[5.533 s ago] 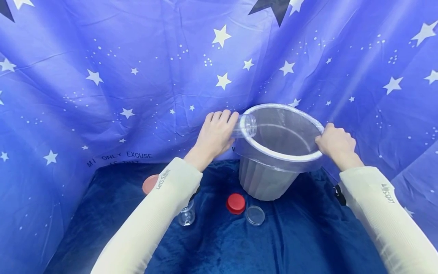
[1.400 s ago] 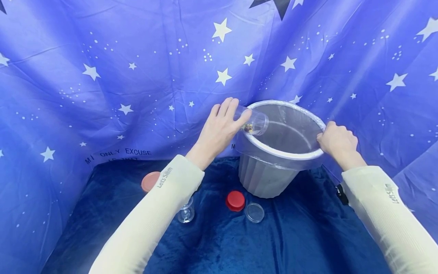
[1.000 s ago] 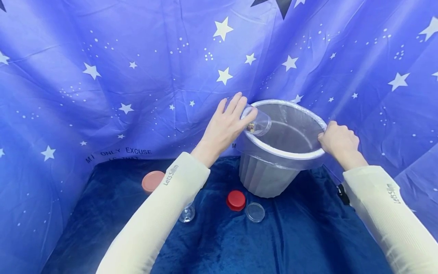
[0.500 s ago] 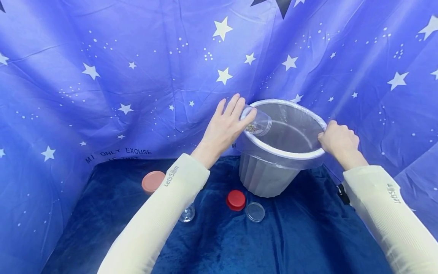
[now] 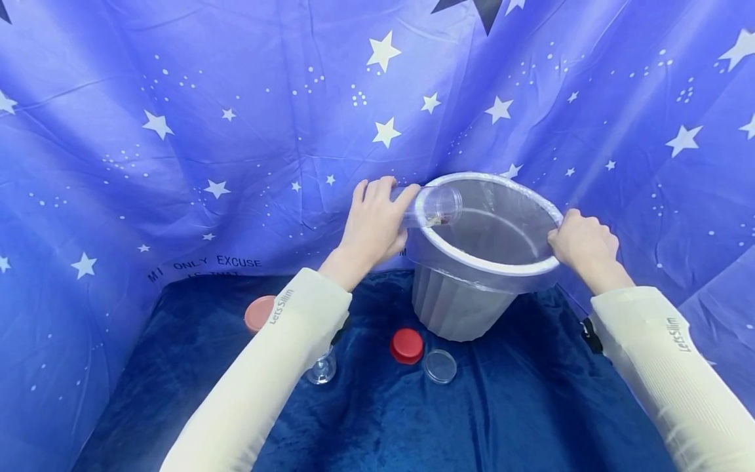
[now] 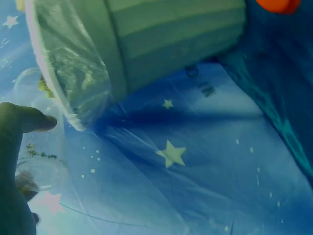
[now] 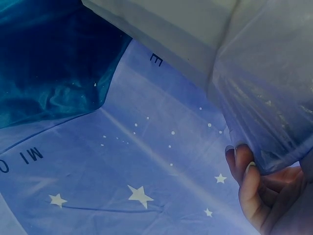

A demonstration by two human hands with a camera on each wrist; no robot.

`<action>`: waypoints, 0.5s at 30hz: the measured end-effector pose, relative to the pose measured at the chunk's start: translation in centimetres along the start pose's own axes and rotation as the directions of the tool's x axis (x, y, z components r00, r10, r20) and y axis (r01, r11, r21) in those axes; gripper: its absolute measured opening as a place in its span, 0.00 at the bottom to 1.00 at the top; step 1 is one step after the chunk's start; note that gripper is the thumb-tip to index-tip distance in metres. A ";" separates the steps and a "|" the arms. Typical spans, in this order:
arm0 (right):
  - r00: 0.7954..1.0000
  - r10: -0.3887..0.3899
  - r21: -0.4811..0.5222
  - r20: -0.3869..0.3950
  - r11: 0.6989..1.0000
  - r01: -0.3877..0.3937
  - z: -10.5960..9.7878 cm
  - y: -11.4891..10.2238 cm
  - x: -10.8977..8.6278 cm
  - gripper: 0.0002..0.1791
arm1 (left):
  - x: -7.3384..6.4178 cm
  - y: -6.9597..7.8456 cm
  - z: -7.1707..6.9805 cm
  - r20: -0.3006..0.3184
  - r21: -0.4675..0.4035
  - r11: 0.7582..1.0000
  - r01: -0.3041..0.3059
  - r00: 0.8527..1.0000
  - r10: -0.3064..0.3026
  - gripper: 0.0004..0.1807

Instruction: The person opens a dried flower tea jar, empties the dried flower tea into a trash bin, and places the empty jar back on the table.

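My left hand [image 5: 370, 223] grips a clear plastic jar [image 5: 441, 202], laid almost level across the left rim of a grey trash can. Its mouth points right, over the can's opening. A few small brownish-yellow bits [image 5: 438, 220] lie inside near the mouth; more dried-looking bits [image 6: 45, 155] show through the wall in the left wrist view. The trash can [image 5: 460, 308] stands tilted toward me and is lined with a clear plastic bag [image 5: 480, 283]. On its right side my right hand [image 5: 585, 244] grips the rim, fingers [image 7: 250, 183] curled under the bag's edge.
On the dark blue cloth [image 5: 366, 419] lie a red lid [image 5: 407, 345], a clear round lid [image 5: 440, 367] and a salmon-coloured lid [image 5: 258, 313]. A small clear container [image 5: 322, 368] is partly behind the left sleeve. A starry curtain [image 5: 265, 131] hangs close behind the can.
My left hand has drawn back left and turned, so the jar lies more level; the bits have shifted toward its mouth. The right hand keeps its grip on the rim.
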State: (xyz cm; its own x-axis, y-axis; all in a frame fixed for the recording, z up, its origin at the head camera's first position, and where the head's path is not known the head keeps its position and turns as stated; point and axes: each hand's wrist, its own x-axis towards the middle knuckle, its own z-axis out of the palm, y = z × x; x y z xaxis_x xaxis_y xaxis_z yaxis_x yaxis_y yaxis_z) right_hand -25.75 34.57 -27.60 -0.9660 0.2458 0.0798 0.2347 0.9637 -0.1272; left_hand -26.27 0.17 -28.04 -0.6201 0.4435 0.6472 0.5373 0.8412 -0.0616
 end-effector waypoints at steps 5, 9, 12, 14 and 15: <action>1.000 0.001 0.000 -0.005 1.000 -0.001 0.1 0.1 0.1 0.26 | 0.3 0.3 -0.3 0.115 -0.196 0.971 0.139 0.986 -0.117 0.35; 1.000 -0.002 -0.001 -0.004 1.000 0.002 0.1 0.0 0.1 0.25 | 0.7 0.6 -0.5 0.192 -0.325 0.909 0.262 0.959 -0.208 0.34; 1.000 -0.001 -0.003 0.002 1.000 0.001 0.1 0.0 0.1 0.25 | 1.0 0.8 -0.7 0.239 -0.407 0.847 0.342 0.935 -0.262 0.34; 1.000 0.000 -0.005 0.004 1.000 0.000 0.0 -0.1 0.1 0.25 | 1.2 0.8 -0.8 0.257 -0.443 0.814 0.376 0.923 -0.286 0.34; 1.000 0.000 -0.007 0.005 1.000 0.000 0.0 -0.1 0.1 0.25 | 1.2 0.9 -0.8 0.260 -0.453 0.804 0.385 0.920 -0.294 0.34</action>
State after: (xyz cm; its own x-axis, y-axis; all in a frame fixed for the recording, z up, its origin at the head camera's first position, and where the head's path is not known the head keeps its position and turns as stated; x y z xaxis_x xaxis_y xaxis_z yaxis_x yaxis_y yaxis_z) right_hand -25.85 34.51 -27.57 -0.9665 0.2454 0.0747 0.2355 0.9644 -0.1205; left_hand -26.12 1.20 -26.71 -0.8771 0.2411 0.4155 0.4520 0.7072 0.5437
